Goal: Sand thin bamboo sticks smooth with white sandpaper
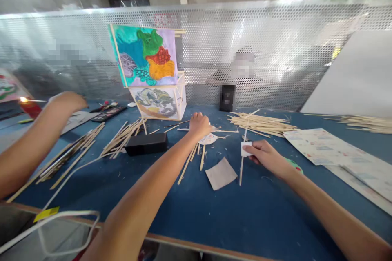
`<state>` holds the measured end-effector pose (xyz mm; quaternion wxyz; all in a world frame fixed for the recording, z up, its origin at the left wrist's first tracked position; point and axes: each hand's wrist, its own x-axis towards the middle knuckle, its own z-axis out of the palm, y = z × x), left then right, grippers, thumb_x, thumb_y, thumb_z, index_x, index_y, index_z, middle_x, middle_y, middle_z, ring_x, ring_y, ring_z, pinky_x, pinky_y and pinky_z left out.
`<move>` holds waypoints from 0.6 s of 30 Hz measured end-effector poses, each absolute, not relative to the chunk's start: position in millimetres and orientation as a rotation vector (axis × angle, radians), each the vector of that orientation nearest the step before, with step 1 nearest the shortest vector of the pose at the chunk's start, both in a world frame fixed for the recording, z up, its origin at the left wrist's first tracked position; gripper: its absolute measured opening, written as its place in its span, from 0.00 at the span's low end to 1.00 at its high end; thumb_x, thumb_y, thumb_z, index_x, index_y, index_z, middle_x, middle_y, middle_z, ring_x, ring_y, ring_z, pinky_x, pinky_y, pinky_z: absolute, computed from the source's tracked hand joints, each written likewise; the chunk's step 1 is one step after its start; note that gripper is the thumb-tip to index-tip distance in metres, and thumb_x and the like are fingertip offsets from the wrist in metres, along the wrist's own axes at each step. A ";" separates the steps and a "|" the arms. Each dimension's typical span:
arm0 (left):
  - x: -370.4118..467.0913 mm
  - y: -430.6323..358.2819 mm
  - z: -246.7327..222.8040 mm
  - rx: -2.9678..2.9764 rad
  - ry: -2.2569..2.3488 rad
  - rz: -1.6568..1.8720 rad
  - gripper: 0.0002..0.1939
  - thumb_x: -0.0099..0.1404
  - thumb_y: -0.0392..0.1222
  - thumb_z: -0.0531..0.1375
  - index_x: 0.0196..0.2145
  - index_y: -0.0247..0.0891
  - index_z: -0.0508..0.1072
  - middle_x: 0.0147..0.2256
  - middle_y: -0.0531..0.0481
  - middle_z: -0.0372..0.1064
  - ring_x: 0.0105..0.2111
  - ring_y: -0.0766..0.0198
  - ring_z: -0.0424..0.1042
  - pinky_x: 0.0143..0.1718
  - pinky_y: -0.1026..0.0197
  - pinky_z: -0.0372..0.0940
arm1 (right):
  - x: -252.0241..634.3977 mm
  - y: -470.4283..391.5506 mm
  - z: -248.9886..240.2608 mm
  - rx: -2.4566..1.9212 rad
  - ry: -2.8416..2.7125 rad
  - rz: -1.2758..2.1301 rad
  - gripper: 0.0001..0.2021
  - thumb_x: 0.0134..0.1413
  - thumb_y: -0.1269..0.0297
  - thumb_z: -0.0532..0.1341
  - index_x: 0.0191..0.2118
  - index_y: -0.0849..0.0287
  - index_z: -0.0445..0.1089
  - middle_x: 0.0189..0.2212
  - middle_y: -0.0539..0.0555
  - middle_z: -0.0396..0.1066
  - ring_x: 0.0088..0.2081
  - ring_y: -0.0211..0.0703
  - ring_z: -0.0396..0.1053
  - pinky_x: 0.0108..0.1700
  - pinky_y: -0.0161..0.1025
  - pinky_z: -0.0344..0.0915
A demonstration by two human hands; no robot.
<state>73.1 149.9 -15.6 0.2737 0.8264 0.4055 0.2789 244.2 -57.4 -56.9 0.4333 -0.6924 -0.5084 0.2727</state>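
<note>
Fingers of the right hand are pinched on a small white block, pressed against a thin stick. The stick's long axis runs away from the wearer, nearly straight, its far end leaning slightly right. This hand meets it from the right side and is plainly the nearer one. The left hand lies farther forward and well to the left of the stick, fingers bent down over the round paper; whether it grips anything cannot be told.

Between the arms, just left of the stick's near end, lies a square paper. Beyond the right hand, a stick pile lies crosswise to the held stick. Left of the left forearm is a black box; behind it stands a painted frame. Farther left, another person's arm extends over the table.
</note>
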 end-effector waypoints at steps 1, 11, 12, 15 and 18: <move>76.9 154.2 -18.8 2.235 1.100 0.760 0.21 0.73 0.49 0.64 0.59 0.38 0.72 0.58 0.41 0.70 0.54 0.52 0.73 0.54 0.43 0.72 | 245.2 -56.5 -58.5 -1.749 -1.286 0.694 0.26 0.63 0.44 0.65 0.22 0.59 0.65 0.17 0.43 0.61 0.19 0.32 0.59 0.24 0.34 0.57; 32.6 164.0 0.5 1.839 1.030 1.269 0.17 0.74 0.49 0.64 0.54 0.36 0.73 0.51 0.44 0.74 0.45 0.58 0.76 0.46 0.50 0.76 | 242.1 -56.9 -54.2 -1.773 -1.361 0.735 0.31 0.55 0.32 0.60 0.19 0.55 0.62 0.15 0.48 0.61 0.20 0.36 0.58 0.27 0.39 0.53; 19.4 164.6 7.3 1.733 1.026 1.374 0.17 0.74 0.49 0.63 0.54 0.36 0.73 0.49 0.44 0.74 0.44 0.59 0.77 0.45 0.52 0.76 | 240.1 -57.8 -53.1 -1.771 -1.369 0.731 0.31 0.53 0.31 0.60 0.18 0.55 0.61 0.15 0.48 0.61 0.20 0.36 0.57 0.27 0.39 0.53; -24.5 170.8 27.6 1.348 1.016 1.701 0.18 0.75 0.50 0.62 0.55 0.36 0.72 0.49 0.45 0.74 0.42 0.60 0.76 0.43 0.53 0.76 | 234.8 -59.9 -51.6 -1.770 -1.402 0.723 0.32 0.51 0.29 0.60 0.17 0.55 0.61 0.14 0.49 0.60 0.19 0.36 0.55 0.26 0.40 0.52; -66.3 184.3 38.8 0.951 0.975 1.903 0.20 0.75 0.49 0.62 0.58 0.37 0.71 0.52 0.43 0.72 0.45 0.58 0.76 0.45 0.51 0.76 | 232.3 -60.8 -53.3 -1.773 -1.436 0.712 0.32 0.51 0.29 0.60 0.17 0.55 0.64 0.15 0.49 0.61 0.20 0.37 0.56 0.26 0.39 0.52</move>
